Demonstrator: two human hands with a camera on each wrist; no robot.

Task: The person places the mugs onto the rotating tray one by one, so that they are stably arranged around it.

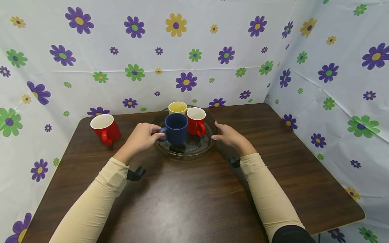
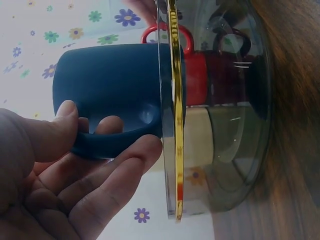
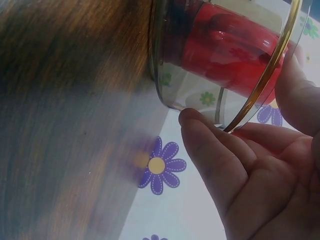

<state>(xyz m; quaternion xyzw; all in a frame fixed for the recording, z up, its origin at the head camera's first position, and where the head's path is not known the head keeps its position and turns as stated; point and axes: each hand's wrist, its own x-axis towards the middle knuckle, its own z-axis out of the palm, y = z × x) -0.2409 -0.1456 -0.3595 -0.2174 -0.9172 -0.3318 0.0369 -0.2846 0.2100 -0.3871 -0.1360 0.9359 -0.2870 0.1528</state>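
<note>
My left hand (image 1: 142, 136) pinches the handle of a dark blue mug (image 1: 177, 128) between thumb and fingers. The mug is upright, with its base near the gold rim level of a clear glass bowl (image 2: 240, 185), above the bowl's floor. Inside the bowl stand a red mug with a white interior (image 1: 196, 118) and a yellow mug (image 1: 177, 107), the latter partly hidden behind the blue one. At the bowl's right side, my right hand (image 1: 231, 135) holds the gold-rimmed edge, thumb by the rim and fingers against the outer wall (image 3: 212, 150).
Another red mug (image 1: 105, 128) stands apart at the table's back left, handle toward me. The dark wooden table (image 1: 188, 199) ends at a flower-printed cloth (image 1: 164, 84) behind and on both sides.
</note>
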